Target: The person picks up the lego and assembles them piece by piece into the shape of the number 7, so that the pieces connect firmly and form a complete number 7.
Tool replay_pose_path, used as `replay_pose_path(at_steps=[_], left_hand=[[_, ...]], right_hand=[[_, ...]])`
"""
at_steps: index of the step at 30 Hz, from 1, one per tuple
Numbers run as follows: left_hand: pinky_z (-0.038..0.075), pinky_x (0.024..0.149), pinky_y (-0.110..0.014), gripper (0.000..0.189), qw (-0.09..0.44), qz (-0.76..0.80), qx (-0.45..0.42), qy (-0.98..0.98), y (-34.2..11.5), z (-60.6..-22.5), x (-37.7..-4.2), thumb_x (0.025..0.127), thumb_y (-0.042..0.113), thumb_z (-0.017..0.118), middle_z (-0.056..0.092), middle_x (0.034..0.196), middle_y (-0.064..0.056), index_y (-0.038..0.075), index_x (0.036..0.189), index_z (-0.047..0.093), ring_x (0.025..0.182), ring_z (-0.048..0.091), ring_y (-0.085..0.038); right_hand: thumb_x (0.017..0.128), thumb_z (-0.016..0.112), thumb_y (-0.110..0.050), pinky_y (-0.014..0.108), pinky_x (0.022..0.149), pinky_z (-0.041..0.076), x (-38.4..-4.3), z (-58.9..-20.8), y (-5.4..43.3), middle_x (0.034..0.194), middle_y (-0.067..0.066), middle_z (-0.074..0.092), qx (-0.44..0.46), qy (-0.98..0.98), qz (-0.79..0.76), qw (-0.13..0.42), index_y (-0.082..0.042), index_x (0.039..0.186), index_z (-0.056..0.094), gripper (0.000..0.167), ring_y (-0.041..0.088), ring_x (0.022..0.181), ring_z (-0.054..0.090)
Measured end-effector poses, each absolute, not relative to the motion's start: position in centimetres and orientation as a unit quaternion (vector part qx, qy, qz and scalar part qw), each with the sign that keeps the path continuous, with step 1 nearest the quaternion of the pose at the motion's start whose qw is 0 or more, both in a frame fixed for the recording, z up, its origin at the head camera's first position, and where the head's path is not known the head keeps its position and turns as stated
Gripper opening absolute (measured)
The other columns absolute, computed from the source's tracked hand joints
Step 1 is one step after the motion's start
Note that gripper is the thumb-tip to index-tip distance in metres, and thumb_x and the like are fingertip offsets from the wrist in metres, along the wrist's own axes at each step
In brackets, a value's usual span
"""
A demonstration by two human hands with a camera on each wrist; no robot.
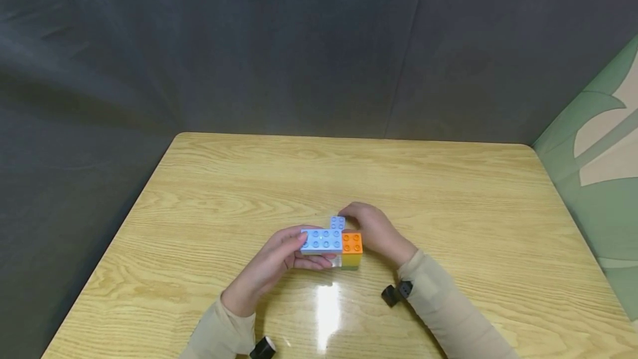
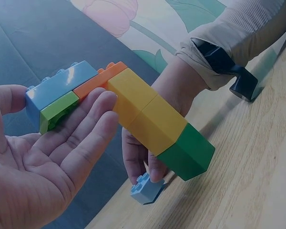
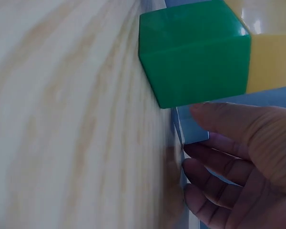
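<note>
A toy brick build is held by my left hand (image 1: 274,256), thumb on the end of its long light blue brick (image 1: 321,241) and fingers underneath. In the left wrist view a lime green brick (image 2: 57,112) is joined below the blue one. An orange brick (image 2: 101,76) adjoins them, above a column of two yellow bricks (image 2: 155,116) and a dark green brick (image 2: 187,151) at the bottom end. Just behind the build, my right hand (image 1: 376,231) pinches a small light blue brick (image 2: 147,189) at the tabletop. In the right wrist view the dark green brick partly hides this small brick.
Both hands work over the front middle of a wooden table (image 1: 224,181). A dark curtain (image 1: 299,49) hangs behind and to the left, and a green patterned cloth (image 1: 588,181) stands along the right edge. Black wrist devices (image 1: 391,295) sit at the cuffs.
</note>
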State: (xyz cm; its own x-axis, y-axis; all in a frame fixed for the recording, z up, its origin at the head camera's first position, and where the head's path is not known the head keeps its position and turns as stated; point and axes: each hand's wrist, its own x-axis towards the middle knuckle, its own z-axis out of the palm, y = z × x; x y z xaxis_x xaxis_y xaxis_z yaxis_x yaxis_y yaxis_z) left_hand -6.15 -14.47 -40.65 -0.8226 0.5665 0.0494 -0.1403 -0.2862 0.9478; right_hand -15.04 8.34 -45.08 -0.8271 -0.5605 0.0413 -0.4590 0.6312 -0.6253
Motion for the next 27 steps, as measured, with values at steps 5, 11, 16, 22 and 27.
replay_pose_path(at_steps=[5,11,16,22,27], left_hand=[[0.051,0.087,-0.054,0.049,0.23,0.777,0.189,0.555,-14.5,-40.7,-6.1,0.108,0.023,0.033,0.061,0.113,-0.036,-0.017,0.135,0.041,0.095,0.07,-0.026],[0.051,0.087,-0.053,0.049,0.231,0.78,0.194,0.548,-14.6,-40.7,-6.1,0.108,0.022,0.032,0.062,0.112,-0.035,-0.018,0.134,0.041,0.095,0.07,-0.026],[0.052,0.088,-0.051,0.049,0.236,0.781,0.185,0.548,-14.6,-40.6,-6.1,0.108,0.023,0.034,0.066,0.112,-0.026,-0.017,0.134,0.042,0.096,0.07,-0.025],[0.049,0.088,-0.055,0.049,0.235,0.778,0.183,0.553,-14.5,-40.5,-6.0,0.108,0.023,0.034,0.065,0.113,-0.029,-0.016,0.135,0.043,0.096,0.069,-0.025],[0.048,0.087,-0.058,0.048,0.226,0.776,0.197,0.554,-14.5,-40.6,-6.0,0.108,0.022,0.032,0.06,0.114,-0.037,-0.016,0.135,0.043,0.096,0.07,-0.026]], right_hand=[[0.083,0.075,-0.009,0.047,0.1,0.045,-14.9,-45.0,8.7,0.116,0.011,0.066,-0.258,0.898,-0.343,0.097,-0.002,0.117,0.067,0.035,0.029,0.111,0.06],[0.083,0.078,-0.017,0.044,0.092,0.05,-14.7,-44.2,9.4,0.115,0.01,0.067,-0.241,0.895,-0.363,0.098,-0.004,0.118,0.067,0.039,0.025,0.102,0.062],[0.085,0.077,-0.022,0.039,0.081,0.053,-14.4,-43.2,10.0,0.109,0.004,0.069,-0.247,0.891,-0.372,0.082,-0.007,0.117,0.068,0.037,0.019,0.091,0.061],[0.087,0.073,-0.017,0.039,0.079,0.054,-13.7,-41.7,10.8,0.112,0.006,0.069,-0.259,0.886,-0.38,0.058,-0.006,0.119,0.067,0.035,0.02,0.091,0.063],[0.087,0.072,-0.015,0.038,0.076,0.053,-13.3,-40.5,11.5,0.115,0.005,0.068,-0.259,0.888,-0.378,0.04,-0.008,0.12,0.067,0.034,0.021,0.093,0.062]])
